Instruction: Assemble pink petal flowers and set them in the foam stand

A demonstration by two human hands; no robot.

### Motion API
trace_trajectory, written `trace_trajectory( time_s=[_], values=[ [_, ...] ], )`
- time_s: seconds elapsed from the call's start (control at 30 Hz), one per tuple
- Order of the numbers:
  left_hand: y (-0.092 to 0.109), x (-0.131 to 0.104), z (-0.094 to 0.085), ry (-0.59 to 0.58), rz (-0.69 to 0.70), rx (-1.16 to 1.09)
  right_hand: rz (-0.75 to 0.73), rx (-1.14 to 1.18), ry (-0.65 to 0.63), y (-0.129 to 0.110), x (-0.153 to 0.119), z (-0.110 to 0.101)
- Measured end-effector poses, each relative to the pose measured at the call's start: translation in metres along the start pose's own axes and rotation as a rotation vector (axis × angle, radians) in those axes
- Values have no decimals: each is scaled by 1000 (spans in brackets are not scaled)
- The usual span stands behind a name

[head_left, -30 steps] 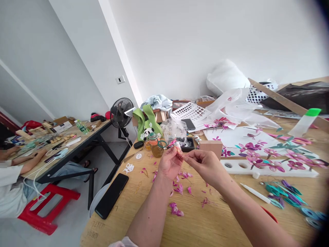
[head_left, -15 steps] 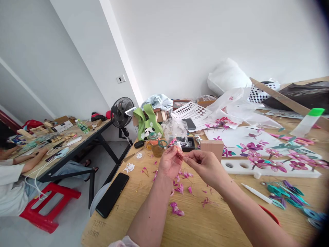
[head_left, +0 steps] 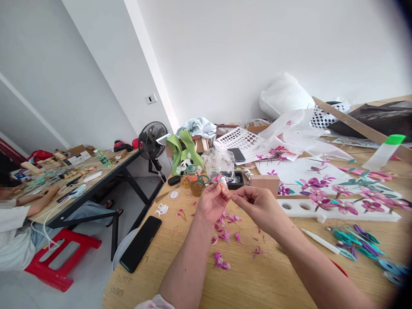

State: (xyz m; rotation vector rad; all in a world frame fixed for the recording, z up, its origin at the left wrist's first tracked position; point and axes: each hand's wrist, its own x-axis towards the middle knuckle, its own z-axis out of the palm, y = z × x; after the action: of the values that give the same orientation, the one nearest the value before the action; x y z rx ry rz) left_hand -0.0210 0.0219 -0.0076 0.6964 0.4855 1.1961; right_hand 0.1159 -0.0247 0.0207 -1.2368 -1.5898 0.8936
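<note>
My left hand (head_left: 210,202) is raised over the middle of the table, fingers closed on a small pink petal piece (head_left: 219,177). Something whitish shows beside that piece at the fingertips; its kind is unclear. Close by on the right, my right hand (head_left: 259,205) pinches thumb against forefinger near the left fingers. Whatever it grips is too fine to make out. Below both hands, loose pink petals (head_left: 221,261) lie scattered on the wooden table (head_left: 154,274).
A black phone (head_left: 140,243) lies at the left edge. Behind the hands stand a jar (head_left: 197,187), a green panda bag (head_left: 186,159) and a wooden block (head_left: 265,184). Finished pink flowers (head_left: 318,199) rest in a white foam strip (head_left: 357,214). A co-worker's arm (head_left: 45,201) is at another table.
The two hands stay close together, with only slight shifts of the fingers and wrists. The right hand has moved a little left and up. Nothing on the table has visibly moved.
</note>
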Motion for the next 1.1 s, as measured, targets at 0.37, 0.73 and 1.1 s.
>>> trace_trajectory(
  time_s=[0.37,0.73,1.1],
  values=[
    [0,-1,-10,-102,-69,108,10,26,15,6,3,-3],
    [-3,-1,-10,-107,-124,133,2,-45,60,8,4,-4],
    [-6,0,-7,-155,-153,-41,-100,-95,185,11,2,2]
  ],
)
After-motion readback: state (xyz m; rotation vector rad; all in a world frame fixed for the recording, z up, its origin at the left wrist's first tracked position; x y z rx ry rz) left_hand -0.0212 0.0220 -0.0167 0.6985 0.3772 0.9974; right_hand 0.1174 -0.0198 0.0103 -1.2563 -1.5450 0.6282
